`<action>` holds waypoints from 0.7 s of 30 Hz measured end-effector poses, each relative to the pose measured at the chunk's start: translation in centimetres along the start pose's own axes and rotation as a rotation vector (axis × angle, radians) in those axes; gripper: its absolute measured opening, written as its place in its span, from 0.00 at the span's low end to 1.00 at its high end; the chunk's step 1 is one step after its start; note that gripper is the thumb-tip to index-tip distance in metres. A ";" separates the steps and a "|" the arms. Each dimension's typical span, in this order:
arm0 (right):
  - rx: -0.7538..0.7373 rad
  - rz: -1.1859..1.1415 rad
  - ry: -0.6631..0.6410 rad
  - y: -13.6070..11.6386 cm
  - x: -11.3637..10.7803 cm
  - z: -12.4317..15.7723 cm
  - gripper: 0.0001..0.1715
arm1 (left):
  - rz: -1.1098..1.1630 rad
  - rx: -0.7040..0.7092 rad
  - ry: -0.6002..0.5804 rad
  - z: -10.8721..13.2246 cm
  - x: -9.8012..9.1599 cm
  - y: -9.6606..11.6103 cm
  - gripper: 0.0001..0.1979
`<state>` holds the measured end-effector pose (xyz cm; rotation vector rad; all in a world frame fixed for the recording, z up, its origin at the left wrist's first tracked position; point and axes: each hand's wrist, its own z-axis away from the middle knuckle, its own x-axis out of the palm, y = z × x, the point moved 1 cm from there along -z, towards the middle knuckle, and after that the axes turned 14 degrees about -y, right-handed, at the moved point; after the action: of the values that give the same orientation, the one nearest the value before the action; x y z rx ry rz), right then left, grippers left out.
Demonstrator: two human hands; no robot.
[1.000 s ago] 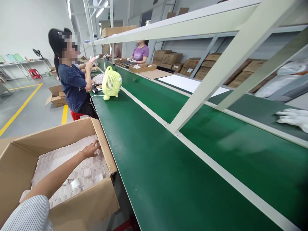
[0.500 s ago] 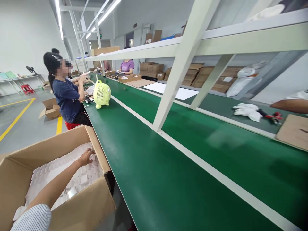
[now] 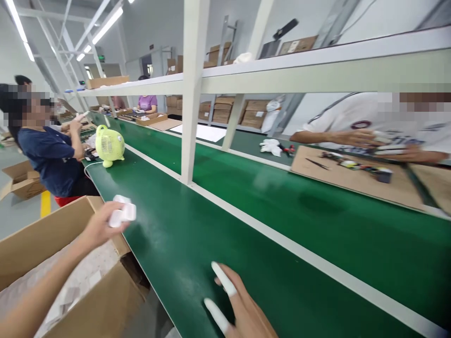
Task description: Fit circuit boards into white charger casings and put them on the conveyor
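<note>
My left hand (image 3: 102, 224) is closed on several small white plastic pieces (image 3: 122, 213), held just above the near edge of the green work surface (image 3: 169, 234). Below that arm stands an open cardboard box (image 3: 105, 293), with many similar whitish pieces (image 3: 72, 295) inside. My right hand (image 3: 239, 303) hovers over the green surface at the bottom of the view. Its fingers are apart, two of them wear white finger cots, and nothing is in it. The lower part of this hand is cut off by the frame.
A lime-green fan (image 3: 110, 145) stands on the surface, near a seated co-worker in a navy shirt (image 3: 49, 155). White posts (image 3: 192, 94) carry a shelf above the bench. Opposite, another person works behind a cardboard sheet (image 3: 338, 173) with tweezers on it. White gloves (image 3: 271, 146) lie nearby.
My left hand has come up out of the box with white pieces in it, over the bench edge. My right hand has entered at the bottom. The view has swung right.
</note>
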<state>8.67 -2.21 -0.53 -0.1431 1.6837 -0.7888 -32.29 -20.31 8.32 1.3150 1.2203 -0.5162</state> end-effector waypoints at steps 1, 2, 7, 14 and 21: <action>0.014 -0.044 0.006 -0.5 -0.6 -1.3 0.42 | 0.088 0.143 -0.077 -1.9 2.6 3.7 0.21; 0.021 -0.098 0.002 -0.8 -1.1 -2.4 0.45 | 0.173 0.257 -0.176 -3.5 5.4 7.2 0.21; 0.057 -0.332 0.035 0.2 -3.7 -4.7 0.50 | 0.514 0.504 -0.564 -8.5 16.6 18.1 0.25; 0.225 -0.255 0.109 2.6 -6.9 -0.8 0.27 | 0.702 0.467 -0.708 -10.9 19.4 18.6 0.28; 0.320 -0.029 0.010 2.8 -7.1 0.7 0.27 | 0.709 0.564 -0.755 -10.9 18.8 19.8 0.31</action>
<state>12.22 3.10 3.68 0.0587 1.5458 -1.0702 -12.78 0.95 2.68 1.6776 -0.0549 -0.7563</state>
